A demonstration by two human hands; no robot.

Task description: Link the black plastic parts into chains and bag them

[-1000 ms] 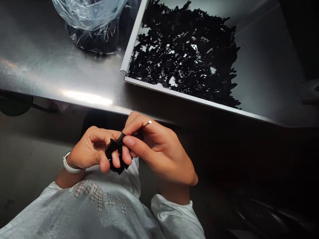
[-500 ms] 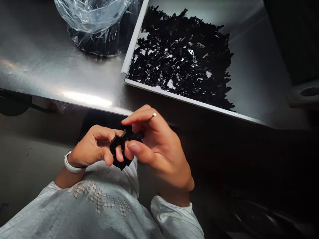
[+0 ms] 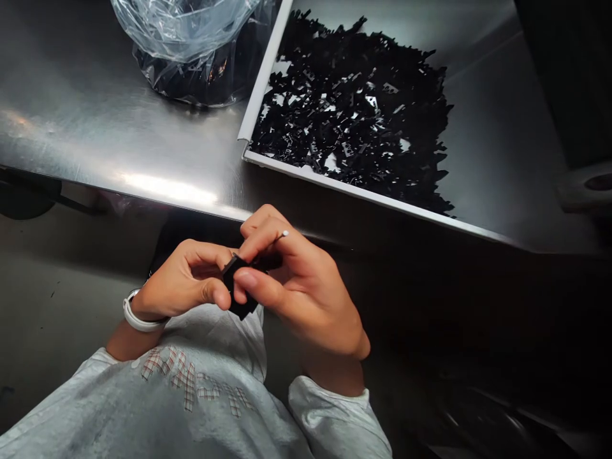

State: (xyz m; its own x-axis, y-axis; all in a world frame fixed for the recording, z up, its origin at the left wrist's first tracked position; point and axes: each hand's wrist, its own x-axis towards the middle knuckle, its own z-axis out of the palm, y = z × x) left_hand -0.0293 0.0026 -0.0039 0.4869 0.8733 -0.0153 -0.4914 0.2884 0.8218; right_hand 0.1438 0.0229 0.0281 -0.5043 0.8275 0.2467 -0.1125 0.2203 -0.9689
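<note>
Between my two hands, in front of the table edge, is a small black part (image 3: 245, 308) with a flat, angular face. My left hand (image 3: 186, 280) is closed around its left side, thumb and fingers on it. From the right, the thumb and forefinger of my right hand (image 3: 306, 287) pinch it too. A thin stick with a white tip (image 3: 285, 234) pokes out by my right forefinger; the rest of it is hidden. Fingers cover much of the part, so I cannot tell whether it is one piece or several.
A white-rimmed tray (image 3: 373, 199) on the metal table (image 3: 95, 140) holds a heap of small black pieces (image 3: 354, 115). To its left stands a clear plastic bag (image 3: 186, 32) with black contents. Several dark shapes lie in shadow at the right.
My right forefinger has curled down onto the black part, and my right thumb has moved slightly left and up. The part has shifted and less of it shows. The view has moved slightly.
</note>
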